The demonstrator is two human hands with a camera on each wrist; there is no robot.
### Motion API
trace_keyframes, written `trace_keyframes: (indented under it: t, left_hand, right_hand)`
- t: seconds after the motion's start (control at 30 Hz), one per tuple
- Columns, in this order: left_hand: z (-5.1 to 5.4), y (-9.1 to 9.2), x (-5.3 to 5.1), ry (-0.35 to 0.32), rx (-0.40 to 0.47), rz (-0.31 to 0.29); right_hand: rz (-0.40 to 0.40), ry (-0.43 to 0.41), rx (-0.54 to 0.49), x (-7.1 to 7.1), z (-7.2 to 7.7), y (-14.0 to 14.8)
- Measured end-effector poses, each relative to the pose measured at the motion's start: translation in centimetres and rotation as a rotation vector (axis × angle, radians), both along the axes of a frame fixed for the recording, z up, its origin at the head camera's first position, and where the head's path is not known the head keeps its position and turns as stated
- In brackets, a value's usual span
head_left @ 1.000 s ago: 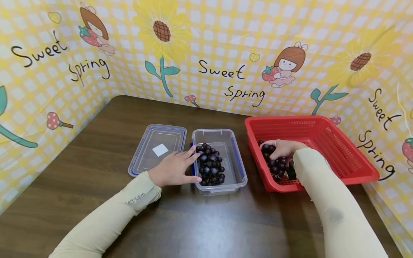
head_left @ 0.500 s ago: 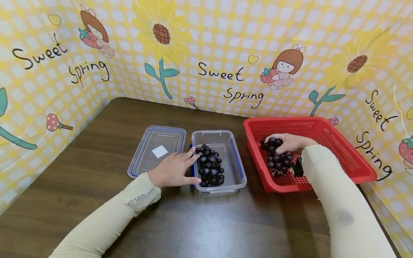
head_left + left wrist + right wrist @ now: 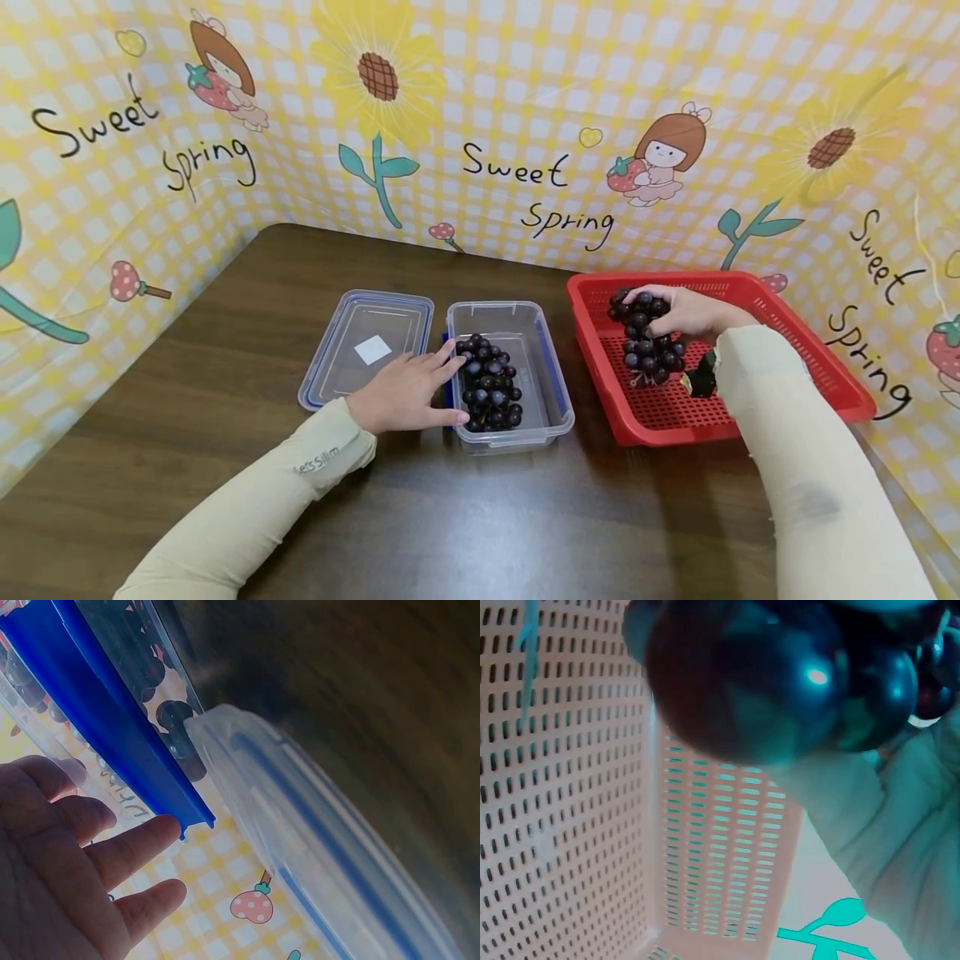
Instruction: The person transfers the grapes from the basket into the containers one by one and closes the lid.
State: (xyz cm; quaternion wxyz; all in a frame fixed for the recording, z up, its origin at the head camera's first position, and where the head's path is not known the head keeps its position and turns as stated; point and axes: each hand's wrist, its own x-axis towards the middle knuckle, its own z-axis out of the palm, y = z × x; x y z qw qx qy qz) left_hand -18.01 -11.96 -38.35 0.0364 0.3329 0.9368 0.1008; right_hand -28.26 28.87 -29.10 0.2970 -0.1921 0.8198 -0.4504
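My right hand (image 3: 693, 315) grips a bunch of dark grapes (image 3: 654, 357) inside the red basket (image 3: 596, 367). In the right wrist view the grapes (image 3: 742, 682) fill the top, with the basket's slotted wall behind them. A clear plastic container (image 3: 531, 371) stands left of the basket, with another bunch of dark grapes (image 3: 487, 390) along its left side. My left hand (image 3: 408, 393) rests spread at the container's left rim. Its fingers (image 3: 142, 851) are straight in the left wrist view, beside the container's blue latch (image 3: 120, 727).
The container's clear lid (image 3: 360, 321), blue-edged with a white label (image 3: 372, 350), lies on the brown table (image 3: 262, 317) to the left. A small black thing (image 3: 702, 377) sits at my right cuff. Patterned yellow-check cloth (image 3: 510, 100) hangs behind the table.
My right hand has moved up and slightly right in the head view, lifting the grapes with it. More of the basket's floor shows beneath. My left hand has stayed put.
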Motion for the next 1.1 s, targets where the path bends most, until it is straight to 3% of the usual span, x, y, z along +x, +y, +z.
trace_keyframes:
  t: [0.27, 0.5, 0.73, 0.93, 1.1]
  left_hand:
    - [0.1, 0.1, 0.0, -0.003, 0.0, 0.004]
    - [0.1, 0.1, 0.0, -0.013, 0.0, 0.014]
    - [-0.2, 0.0, 0.1, -0.012, -0.002, 0.013]
    - [-0.4, -0.2, 0.1, -0.001, -0.001, 0.01]
    - [-0.2, 0.1, -0.1, 0.003, -0.007, 0.003]
  right_hand:
    - [-0.075, 0.01, 0.01, 0.6, 1.9, -0.6]
    - [-0.074, 0.003, -0.019, 0.8, 2.8, -1.9]
    - [-0.066, 0.099, 0.032, 0.7, 4.1, -4.5]
    - [-0.113, 0.047, -0.077, 0.4, 4.2, -7.0]
    - [-0.091, 0.048, -0.092, 0.1, 3.8, -8.8]
